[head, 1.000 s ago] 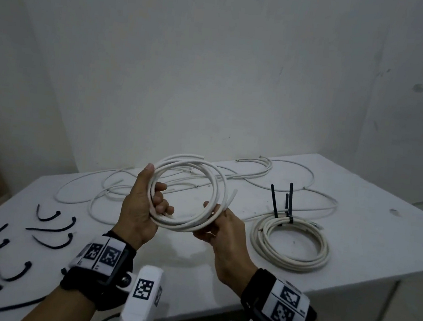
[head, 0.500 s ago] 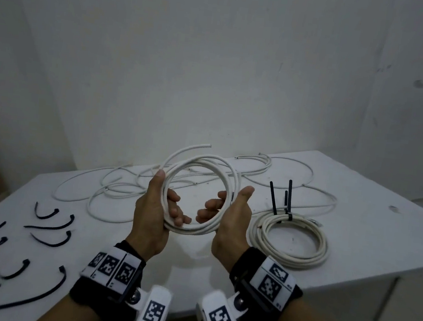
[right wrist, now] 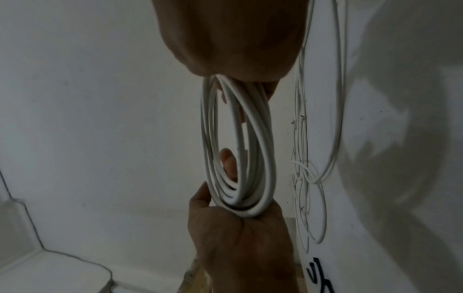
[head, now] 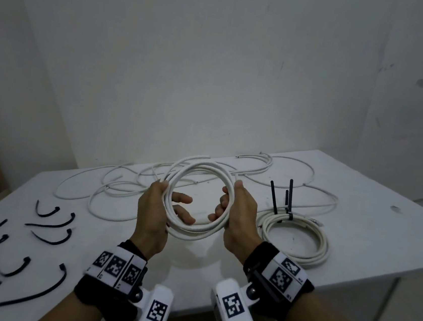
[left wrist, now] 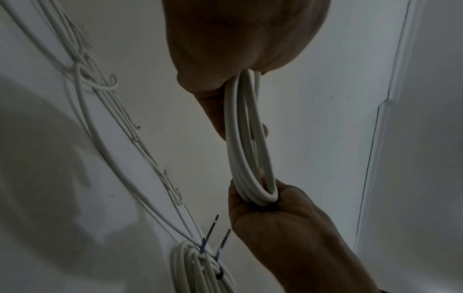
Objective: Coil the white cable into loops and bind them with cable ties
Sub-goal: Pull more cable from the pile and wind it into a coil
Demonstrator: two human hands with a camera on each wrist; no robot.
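Both hands, left hand and right hand, curl their fingers around the light, springy white cable coil at opposite sides

White worktop is carrying three groups. Loose white cables are sprawling along the far edge. A bound coil, black tie tails sticking upward, is lying toward the right edge. Loose black cable ties are lying scattered near the left edge.
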